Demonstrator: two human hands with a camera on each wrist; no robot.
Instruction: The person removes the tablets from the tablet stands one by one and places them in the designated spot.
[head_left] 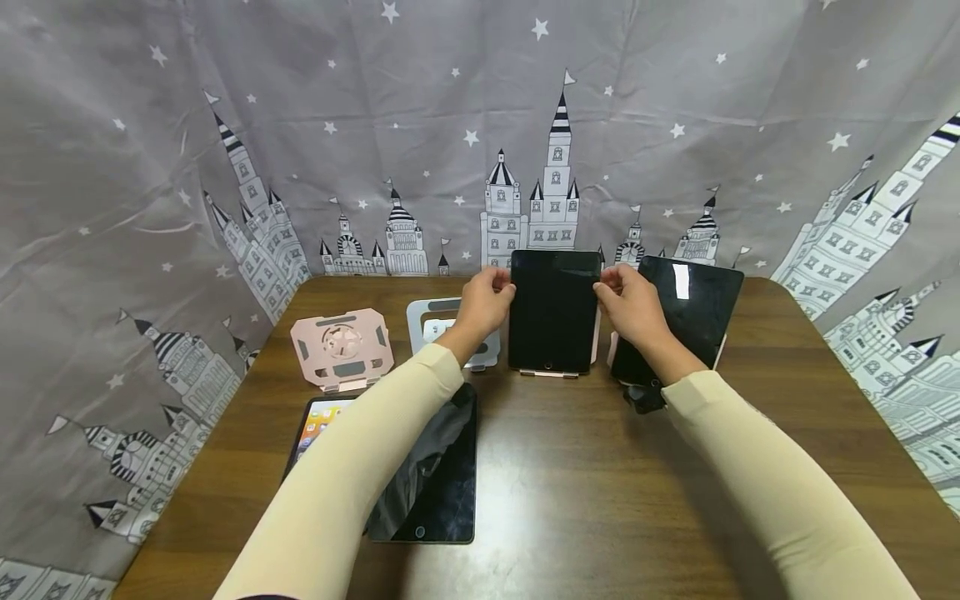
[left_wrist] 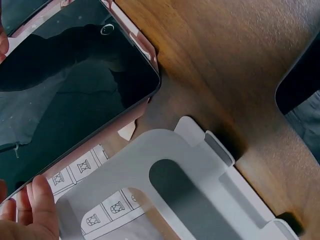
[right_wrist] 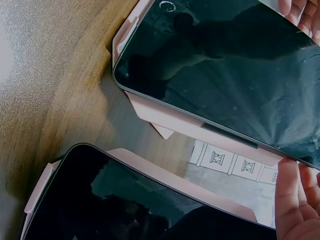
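tablet [head_left: 554, 310] stands upright on its pink stand [head_left: 551, 373] at the table's [head_left: 570, 483] far middle, long axis vertical. your left hand [head_left: 483, 302] pinches its left edge and your right hand [head_left: 632, 306] its right edge, fingers curled round the upper sides, equally near. a white stand [head_left: 442, 325] sits just left, another propped tablet [head_left: 686, 317] just right.
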